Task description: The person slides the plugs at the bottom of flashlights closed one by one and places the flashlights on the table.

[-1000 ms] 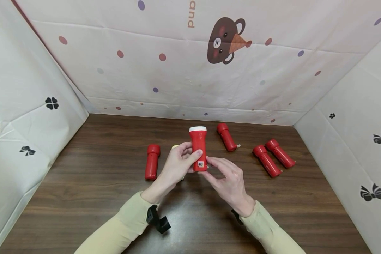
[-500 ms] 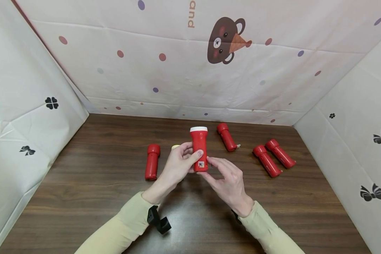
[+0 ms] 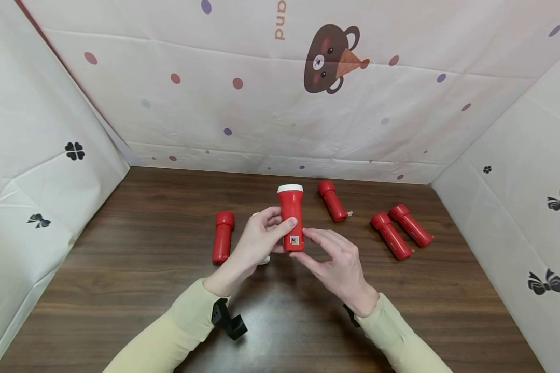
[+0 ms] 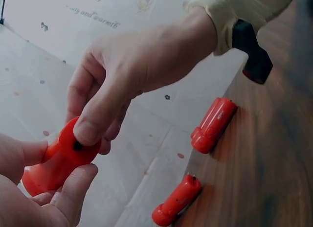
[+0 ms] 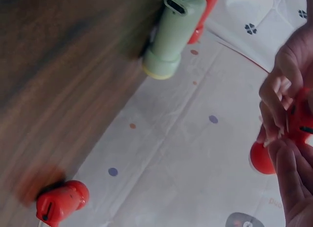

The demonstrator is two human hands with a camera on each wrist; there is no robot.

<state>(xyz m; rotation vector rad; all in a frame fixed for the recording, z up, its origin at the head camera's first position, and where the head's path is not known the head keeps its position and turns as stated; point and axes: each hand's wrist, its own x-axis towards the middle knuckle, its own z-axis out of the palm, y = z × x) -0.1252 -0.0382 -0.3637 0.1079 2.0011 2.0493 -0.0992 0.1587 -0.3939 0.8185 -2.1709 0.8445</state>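
My left hand grips a red flashlight with a white rim, holding it upright over the table with the thumb across its front. Thumb and fingertips of my right hand pinch the lower end, beside a small square sticker. From the left wrist view, the right thumb presses on the base of this red flashlight, near a dark slot. A pale green flashlight with a yellow rim lies on the table, mostly hidden behind my left hand in the head view.
One red flashlight lies left of my hands on the brown wooden table. Another red flashlight lies behind, with metal prongs sticking out. Two more, a nearer flashlight and a farther flashlight, lie at right. White printed cloth encloses the table.
Both hands keep their hold on the red flashlight and have barely shifted. The small metal bit seen beside its base a second ago no longer shows.
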